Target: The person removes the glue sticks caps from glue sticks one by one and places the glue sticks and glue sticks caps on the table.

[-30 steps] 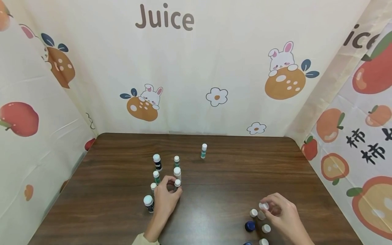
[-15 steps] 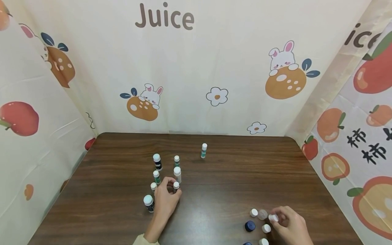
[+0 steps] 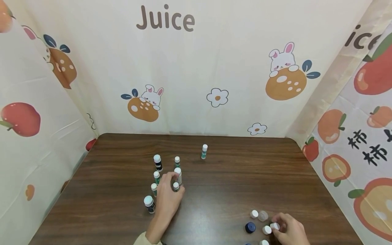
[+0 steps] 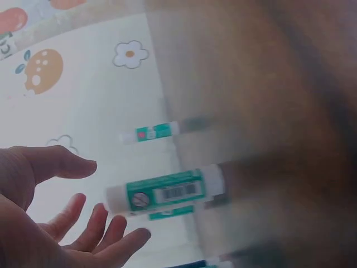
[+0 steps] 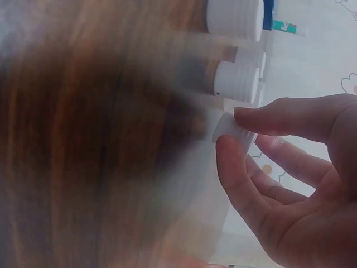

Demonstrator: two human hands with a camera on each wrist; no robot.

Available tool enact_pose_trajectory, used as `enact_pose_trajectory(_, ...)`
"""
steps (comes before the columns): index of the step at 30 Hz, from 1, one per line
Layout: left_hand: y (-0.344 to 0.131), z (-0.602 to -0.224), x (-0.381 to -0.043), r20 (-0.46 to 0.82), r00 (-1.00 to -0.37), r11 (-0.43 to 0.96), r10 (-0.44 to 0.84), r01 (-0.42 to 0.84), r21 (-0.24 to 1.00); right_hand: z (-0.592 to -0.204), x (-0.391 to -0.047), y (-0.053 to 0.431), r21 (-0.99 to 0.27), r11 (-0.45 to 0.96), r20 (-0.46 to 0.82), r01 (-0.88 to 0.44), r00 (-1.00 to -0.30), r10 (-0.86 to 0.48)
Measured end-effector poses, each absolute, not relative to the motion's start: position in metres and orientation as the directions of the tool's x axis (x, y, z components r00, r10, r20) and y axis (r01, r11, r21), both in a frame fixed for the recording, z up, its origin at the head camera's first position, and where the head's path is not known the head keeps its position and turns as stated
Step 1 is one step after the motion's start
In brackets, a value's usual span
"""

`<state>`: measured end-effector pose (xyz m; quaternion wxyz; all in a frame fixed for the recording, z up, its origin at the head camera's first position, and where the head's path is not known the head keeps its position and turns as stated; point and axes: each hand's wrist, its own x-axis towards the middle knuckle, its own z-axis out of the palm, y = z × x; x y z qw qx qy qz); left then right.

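My left hand (image 3: 169, 197) is curved around a glue stick (image 3: 176, 186) that stands upright on the table. In the left wrist view its thumb and fingers are spread apart, and the glue stick (image 4: 167, 192) with a green barcode label stands just beyond the fingertips, with no contact visible. A larger white-capped stick (image 3: 178, 174) stands right behind. At the table's right, my right hand (image 3: 290, 228) pinches a small white cap (image 3: 274, 226) between thumb and forefinger. In the right wrist view this cap (image 5: 227, 128) is tilted, low over the table.
Several upright glue sticks, some dark-labelled (image 3: 149, 204), some green (image 3: 157, 177), form two rows beside my left hand. One stick (image 3: 204, 151) stands alone farther back. Near my right hand lie a blue cap (image 3: 250, 227), a translucent cap (image 3: 262, 215) and white caps (image 3: 254, 214). Printed curtains (image 3: 190, 68) border the table.
My right hand has carried the white cap from above the translucent cap, right and nearer, to beside another white cap. My left hand's fingers have spread from the glue stick, which shifted slightly nearer.
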<state>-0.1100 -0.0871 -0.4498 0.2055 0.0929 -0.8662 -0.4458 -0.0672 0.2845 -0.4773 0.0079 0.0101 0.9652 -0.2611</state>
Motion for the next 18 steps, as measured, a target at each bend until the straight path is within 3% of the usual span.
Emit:
enact_pose_trajectory(3, -0.083, -0.443, -0.114, 0.330, -0.881, 0.594, -0.339, 0.072, 0.801, -0.477, -0.068, 0.282, -0.512, 0.857, -0.095, 0.066, -0.995, 0.020)
enact_pose_trajectory(12, -0.069, -0.425, -0.134, 0.464, -0.826, 0.575, -0.320, 0.220, 0.788, -0.477, -0.066, 0.281, -0.505, 0.857, -0.145, 0.098, -0.989, 0.028)
enact_pose_trajectory(18, -0.054, -0.418, -0.149, 0.439, -0.852, 0.491, -0.286, 0.263, 0.830, -0.466, -0.065, 0.284, -0.491, 0.865, -0.150, 0.103, -0.988, 0.032)
